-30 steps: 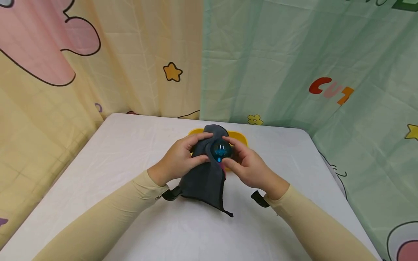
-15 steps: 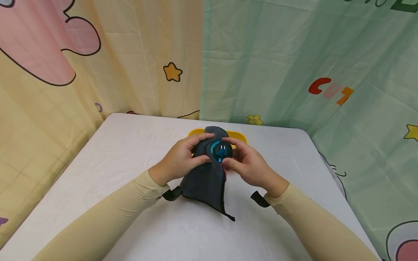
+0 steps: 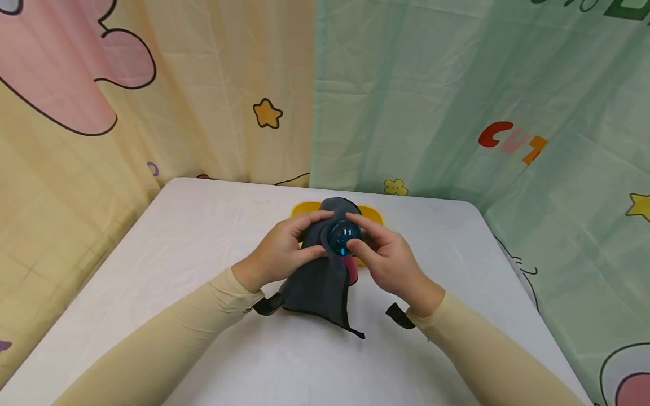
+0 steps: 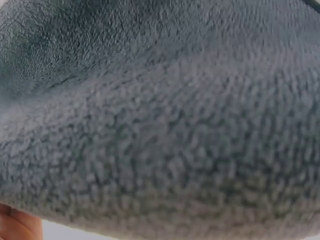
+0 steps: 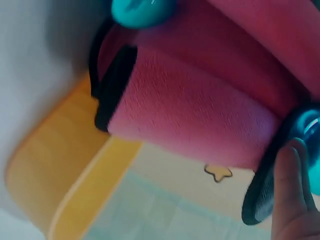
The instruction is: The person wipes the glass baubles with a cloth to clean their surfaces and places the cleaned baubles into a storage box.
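A dark grey cloth (image 3: 320, 287) with black edging hangs over the table, and its pink side (image 5: 190, 105) shows in the right wrist view. My left hand (image 3: 279, 248) pinches the cloth between thumb and fingers beside a glossy teal ball-like piece (image 3: 341, 237). On that piece's other side, my right hand (image 3: 388, 254) holds it, thumb in front and index finger along the top. Grey fabric (image 4: 165, 115) fills most of the left wrist view, with a fingertip (image 4: 17, 225) at the corner. Another teal rounded piece (image 5: 142, 10) sits against the pink side; its top is cut off.
A yellow container (image 3: 373, 214) stands behind the cloth, partly covered by it. The white-covered table (image 3: 213, 225) lies under everything, with printed curtains (image 3: 386, 101) along its far and side edges.
The right thumb has shifted onto the front of the teal piece. More of the pink side shows below it. The left hand keeps its hold on the cloth.
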The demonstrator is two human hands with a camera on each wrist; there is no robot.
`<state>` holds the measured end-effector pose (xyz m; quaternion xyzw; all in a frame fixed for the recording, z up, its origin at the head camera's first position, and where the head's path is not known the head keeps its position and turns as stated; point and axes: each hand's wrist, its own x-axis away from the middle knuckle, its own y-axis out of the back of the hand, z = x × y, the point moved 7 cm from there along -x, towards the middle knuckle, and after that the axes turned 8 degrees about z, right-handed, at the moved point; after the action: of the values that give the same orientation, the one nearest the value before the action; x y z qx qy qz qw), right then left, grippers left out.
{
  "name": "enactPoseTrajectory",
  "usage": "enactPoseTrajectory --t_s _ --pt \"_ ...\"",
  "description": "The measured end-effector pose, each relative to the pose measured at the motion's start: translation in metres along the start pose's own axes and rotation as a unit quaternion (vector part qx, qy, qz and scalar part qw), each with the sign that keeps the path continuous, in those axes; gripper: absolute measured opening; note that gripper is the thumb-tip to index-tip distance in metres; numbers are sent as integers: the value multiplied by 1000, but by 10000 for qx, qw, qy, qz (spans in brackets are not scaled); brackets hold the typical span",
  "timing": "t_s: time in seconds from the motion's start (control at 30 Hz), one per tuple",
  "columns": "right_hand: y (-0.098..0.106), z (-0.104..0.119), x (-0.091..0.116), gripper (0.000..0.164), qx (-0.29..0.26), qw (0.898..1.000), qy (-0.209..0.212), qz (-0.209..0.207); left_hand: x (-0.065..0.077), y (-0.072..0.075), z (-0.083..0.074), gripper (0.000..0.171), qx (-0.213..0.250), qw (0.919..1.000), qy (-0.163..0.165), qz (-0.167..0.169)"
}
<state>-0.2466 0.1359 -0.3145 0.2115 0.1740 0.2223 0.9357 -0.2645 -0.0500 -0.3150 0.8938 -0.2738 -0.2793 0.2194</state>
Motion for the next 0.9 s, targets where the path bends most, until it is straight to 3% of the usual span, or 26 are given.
enactPoseTrajectory --t_s 0.2,0.33,0.43,0.53,0.63,0.9 --pt "-2 8 4 76 531 9949 474 715 0 0 -2 62 -84 9999 -88 29" --pt "-2 5 3 80 829 9933 377 716 0 0 -3 62 -111 9998 -151 20" --pt "-3 -4 2 65 441 9966 65 691 1 0 -5 61 -146 9997 -183 -4" --pt "-6 -13 1 46 -457 9954 -290 790 1 0 -6 62 -163 9997 -194 12" --pt "-7 -17 1 48 -982 9913 -471 743 0 0 -6 63 -143 9996 -222 54" --pt "-2 -9 0 52 -778 9957 -232 443 -1 2 -6 63 -100 9999 -110 33"
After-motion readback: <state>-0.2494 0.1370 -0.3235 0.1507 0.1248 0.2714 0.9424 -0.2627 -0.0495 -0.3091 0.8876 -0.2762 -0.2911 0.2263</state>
